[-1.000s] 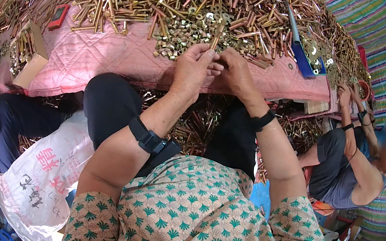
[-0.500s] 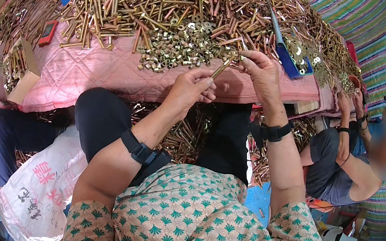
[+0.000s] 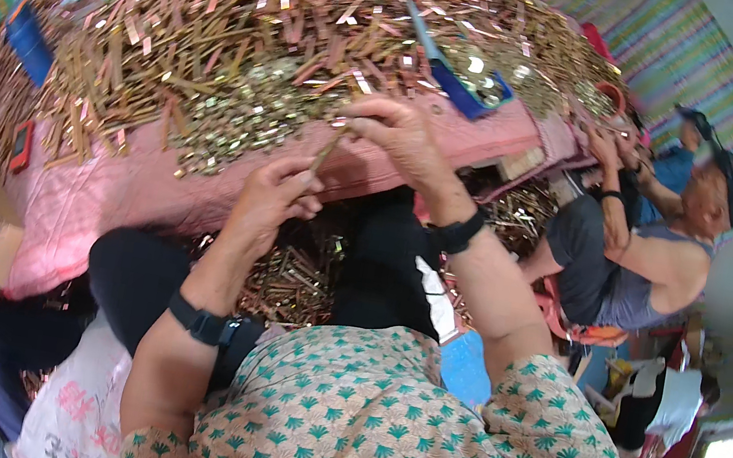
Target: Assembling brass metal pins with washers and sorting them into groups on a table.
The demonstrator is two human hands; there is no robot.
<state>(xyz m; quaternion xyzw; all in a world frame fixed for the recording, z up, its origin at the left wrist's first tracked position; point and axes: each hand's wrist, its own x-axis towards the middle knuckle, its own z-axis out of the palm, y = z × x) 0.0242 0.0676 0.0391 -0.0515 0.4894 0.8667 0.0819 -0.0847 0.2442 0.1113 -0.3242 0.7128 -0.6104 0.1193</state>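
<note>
Low in the middle of the frame, your left hand (image 3: 270,199) is clenched around the lower end of a thin brass rod (image 3: 329,148), which slants up toward your right hand (image 3: 401,134). That hand's fingers are curled at the rod's upper tip, pinching it or a small piece there; which one is too small to tell. Keep the left grip firm and low so the rod stays steady, and let the right fingertips do the fine work at the tip, just above the pink cloth (image 3: 103,197) on the bench. Beyond, the heap of brass rods (image 3: 254,29) fills the upper frame. Compared with half a second ago, both hands sit slightly lower in the frame, the right hand has closed in on the rod's tip, and the heap looms larger.
</note>
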